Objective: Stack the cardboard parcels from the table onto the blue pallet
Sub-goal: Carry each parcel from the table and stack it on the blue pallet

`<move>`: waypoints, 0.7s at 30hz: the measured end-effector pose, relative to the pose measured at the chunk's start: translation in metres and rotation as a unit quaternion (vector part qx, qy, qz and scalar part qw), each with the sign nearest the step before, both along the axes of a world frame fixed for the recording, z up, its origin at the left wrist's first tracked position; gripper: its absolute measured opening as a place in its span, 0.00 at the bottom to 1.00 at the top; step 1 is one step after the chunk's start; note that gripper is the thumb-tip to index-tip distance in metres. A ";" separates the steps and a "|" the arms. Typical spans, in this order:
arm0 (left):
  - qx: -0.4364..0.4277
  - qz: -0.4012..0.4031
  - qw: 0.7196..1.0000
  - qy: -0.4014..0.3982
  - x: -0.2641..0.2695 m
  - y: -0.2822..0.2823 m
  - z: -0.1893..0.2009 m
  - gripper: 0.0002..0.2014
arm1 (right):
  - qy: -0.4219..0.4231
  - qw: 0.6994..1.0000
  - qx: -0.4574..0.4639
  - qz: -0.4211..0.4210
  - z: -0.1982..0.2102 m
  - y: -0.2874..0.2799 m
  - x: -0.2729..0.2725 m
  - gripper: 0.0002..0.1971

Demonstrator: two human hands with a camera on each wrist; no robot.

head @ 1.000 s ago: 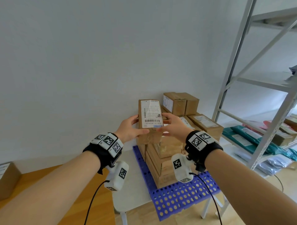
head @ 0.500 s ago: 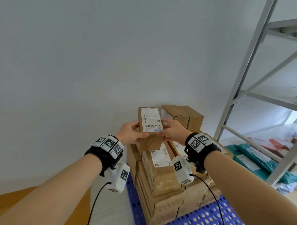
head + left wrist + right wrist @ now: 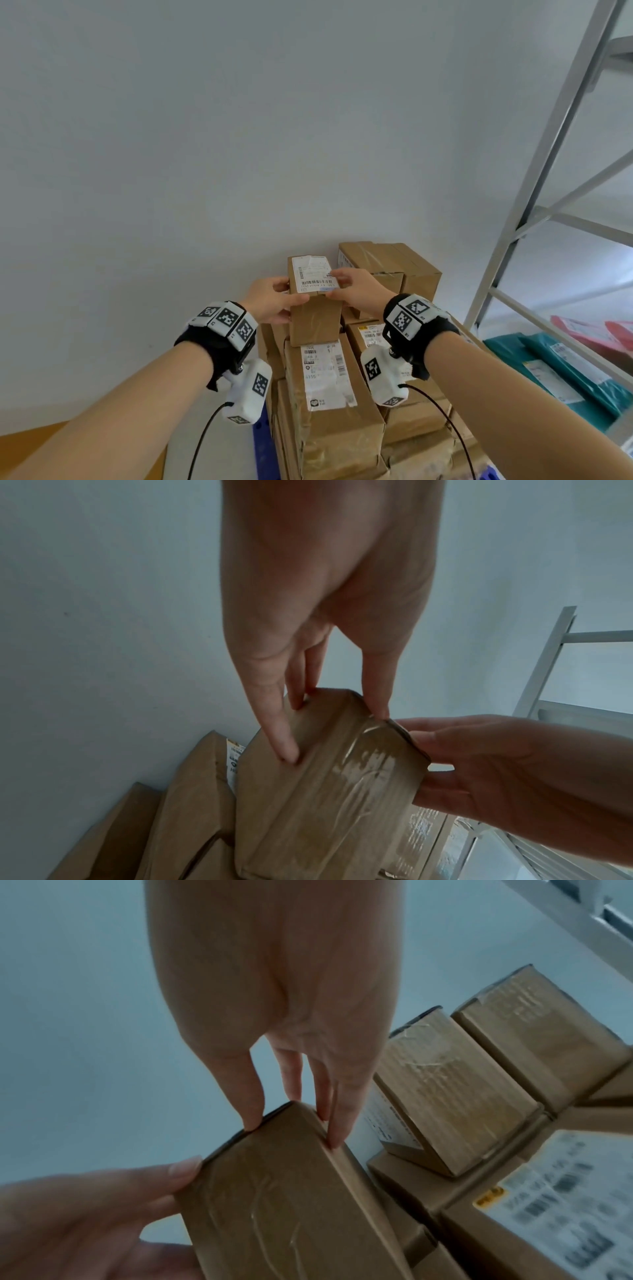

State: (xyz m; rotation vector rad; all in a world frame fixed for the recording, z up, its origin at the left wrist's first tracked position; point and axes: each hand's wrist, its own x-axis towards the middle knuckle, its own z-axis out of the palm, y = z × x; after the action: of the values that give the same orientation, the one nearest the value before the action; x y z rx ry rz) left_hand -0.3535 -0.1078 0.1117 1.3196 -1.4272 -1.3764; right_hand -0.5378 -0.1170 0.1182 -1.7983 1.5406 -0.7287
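Observation:
A small cardboard parcel with a white label on top is held between both hands. My left hand pinches its left side and my right hand pinches its right side. The left wrist view shows thumb and fingers of the left hand clamped on the parcel. In the right wrist view my right hand grips the parcel the same way. Its lower edge sits at the top of the stacked boxes on the blue pallet; whether it rests there I cannot tell.
Two taller boxes stand at the back of the stack against the white wall. A grey metal rack rises on the right, with teal mail bags on its lower shelf. A wooden table corner shows at bottom left.
Both hands have carried the parcel forward and down to the top of the stack. The view has closed in on the pallet, and the table has slid out of sight.

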 end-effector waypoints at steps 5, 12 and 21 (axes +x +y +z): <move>0.005 0.013 1.000 -0.020 -0.006 -0.013 -0.003 0.32 | 0.120 0.989 -0.071 0.043 0.002 -0.008 -0.012 0.26; 0.033 0.011 0.999 -0.007 -0.014 -0.022 -0.007 0.37 | 0.238 0.962 -0.130 0.033 -0.001 -0.018 -0.032 0.26; 0.029 0.032 0.999 -0.010 -0.025 -0.033 -0.006 0.36 | 0.302 0.949 -0.091 -0.024 -0.006 -0.034 -0.047 0.31</move>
State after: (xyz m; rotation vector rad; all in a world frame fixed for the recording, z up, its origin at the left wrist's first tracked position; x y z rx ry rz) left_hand -0.3788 -0.1410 0.1054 1.4072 -1.3553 -1.3764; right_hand -0.5845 -0.1512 0.1126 -2.2681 1.9561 -0.3571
